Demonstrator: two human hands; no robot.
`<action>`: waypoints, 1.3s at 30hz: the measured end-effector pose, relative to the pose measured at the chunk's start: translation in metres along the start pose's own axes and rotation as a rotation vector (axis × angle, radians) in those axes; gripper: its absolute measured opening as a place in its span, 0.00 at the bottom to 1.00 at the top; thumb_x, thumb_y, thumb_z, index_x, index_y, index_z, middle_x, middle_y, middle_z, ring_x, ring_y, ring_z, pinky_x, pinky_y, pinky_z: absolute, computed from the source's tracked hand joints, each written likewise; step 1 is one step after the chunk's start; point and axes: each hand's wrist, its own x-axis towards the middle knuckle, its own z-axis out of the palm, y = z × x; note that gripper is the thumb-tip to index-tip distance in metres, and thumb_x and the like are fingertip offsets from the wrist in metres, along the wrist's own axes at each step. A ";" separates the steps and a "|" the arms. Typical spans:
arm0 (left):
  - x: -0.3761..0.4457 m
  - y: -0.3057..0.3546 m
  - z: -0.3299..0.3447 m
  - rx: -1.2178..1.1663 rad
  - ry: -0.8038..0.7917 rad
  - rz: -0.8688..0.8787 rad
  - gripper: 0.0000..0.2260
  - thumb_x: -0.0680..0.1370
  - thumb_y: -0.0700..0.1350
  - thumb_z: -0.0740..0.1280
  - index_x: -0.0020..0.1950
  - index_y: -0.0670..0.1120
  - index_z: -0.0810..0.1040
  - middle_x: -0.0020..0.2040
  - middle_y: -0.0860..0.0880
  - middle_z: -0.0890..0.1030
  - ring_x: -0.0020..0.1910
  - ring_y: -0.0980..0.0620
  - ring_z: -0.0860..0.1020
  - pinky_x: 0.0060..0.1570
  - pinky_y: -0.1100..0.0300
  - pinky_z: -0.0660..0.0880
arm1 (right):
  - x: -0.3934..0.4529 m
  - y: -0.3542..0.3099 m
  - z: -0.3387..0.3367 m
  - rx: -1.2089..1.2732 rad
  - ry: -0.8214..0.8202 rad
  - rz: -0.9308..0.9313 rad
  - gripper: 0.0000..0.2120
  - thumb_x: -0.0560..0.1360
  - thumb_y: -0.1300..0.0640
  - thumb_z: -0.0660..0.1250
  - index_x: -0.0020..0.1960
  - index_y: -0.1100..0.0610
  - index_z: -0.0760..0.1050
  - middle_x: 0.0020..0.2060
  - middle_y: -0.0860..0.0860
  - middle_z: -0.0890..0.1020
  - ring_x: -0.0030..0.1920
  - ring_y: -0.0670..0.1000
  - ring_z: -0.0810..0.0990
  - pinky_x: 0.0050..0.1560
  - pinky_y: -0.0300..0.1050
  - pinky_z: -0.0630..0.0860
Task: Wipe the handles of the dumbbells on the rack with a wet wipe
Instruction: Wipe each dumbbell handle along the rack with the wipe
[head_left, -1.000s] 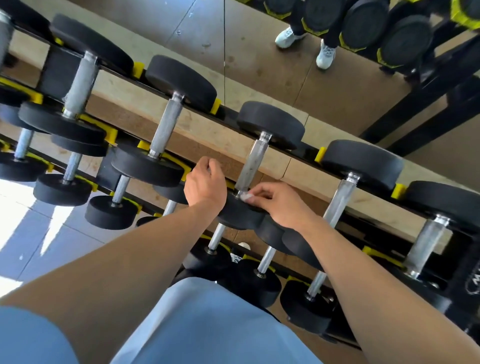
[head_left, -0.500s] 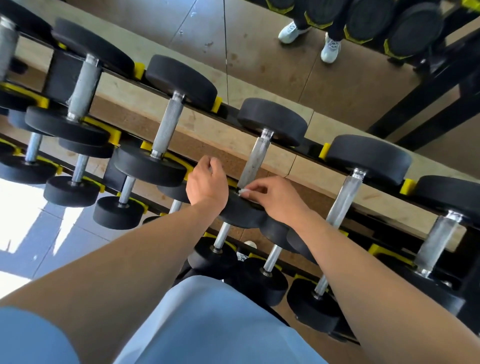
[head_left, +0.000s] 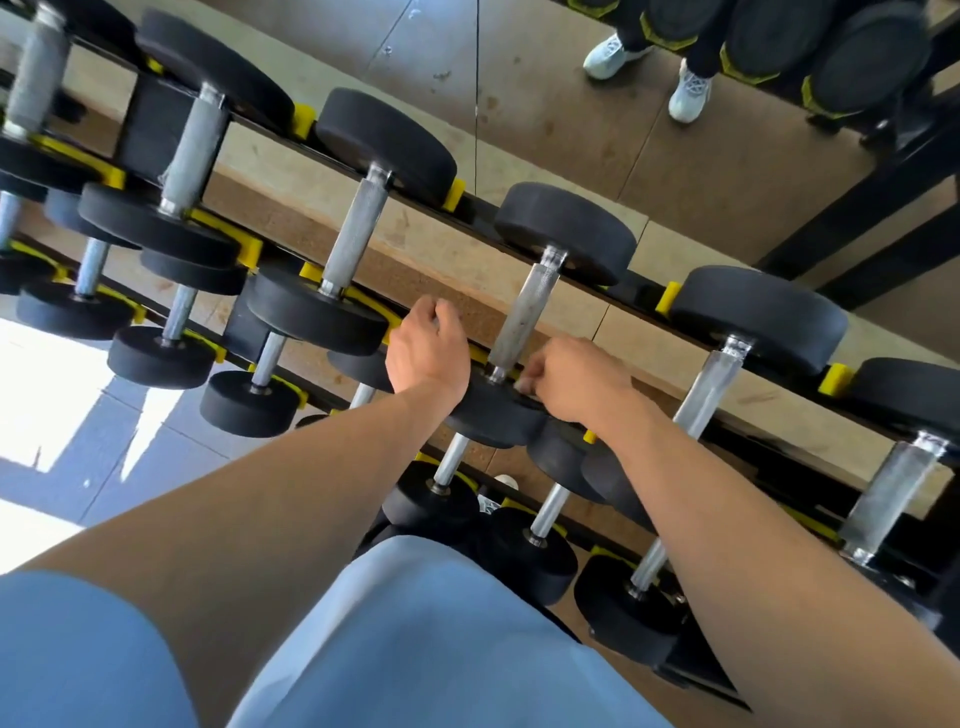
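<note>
Slanting across the view, a black steel rack with yellow saddles (head_left: 670, 296) holds black round-headed dumbbells with knurled metal handles (head_left: 524, 312) on several tiers above a brown floor (head_left: 545, 93); a mirror (head_left: 727, 171) behind it reflects white sneakers (head_left: 688, 96). The right hand (head_left: 576, 382) pinches a small white wet wipe (head_left: 523, 385) at the near end of the middle handle, just beside the lower weight head. The left hand (head_left: 428, 351) is curled beside that dumbbell; what it holds cannot be told.

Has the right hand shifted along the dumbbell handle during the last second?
No. The right hand stays at the near end of the handle, fingers by the near weight, as before.
</note>
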 end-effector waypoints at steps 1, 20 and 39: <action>0.000 0.000 0.000 0.000 -0.004 -0.003 0.15 0.84 0.47 0.53 0.52 0.45 0.79 0.40 0.50 0.77 0.35 0.56 0.72 0.30 0.63 0.64 | 0.000 0.011 0.004 0.104 0.000 0.044 0.08 0.78 0.46 0.70 0.54 0.46 0.82 0.47 0.46 0.84 0.46 0.49 0.81 0.48 0.48 0.79; 0.000 0.002 -0.001 -0.022 0.012 -0.011 0.14 0.84 0.47 0.54 0.50 0.45 0.78 0.37 0.53 0.74 0.34 0.56 0.72 0.30 0.64 0.62 | 0.021 -0.032 -0.041 -0.489 0.489 -0.297 0.09 0.81 0.55 0.66 0.60 0.53 0.72 0.44 0.52 0.84 0.40 0.55 0.84 0.29 0.44 0.68; 0.005 -0.009 0.003 -0.021 -0.018 0.045 0.13 0.84 0.49 0.52 0.49 0.49 0.75 0.37 0.53 0.75 0.35 0.54 0.74 0.31 0.61 0.64 | 0.001 -0.001 -0.005 0.905 0.262 -0.166 0.03 0.78 0.55 0.71 0.51 0.53 0.81 0.46 0.47 0.86 0.41 0.50 0.86 0.42 0.43 0.82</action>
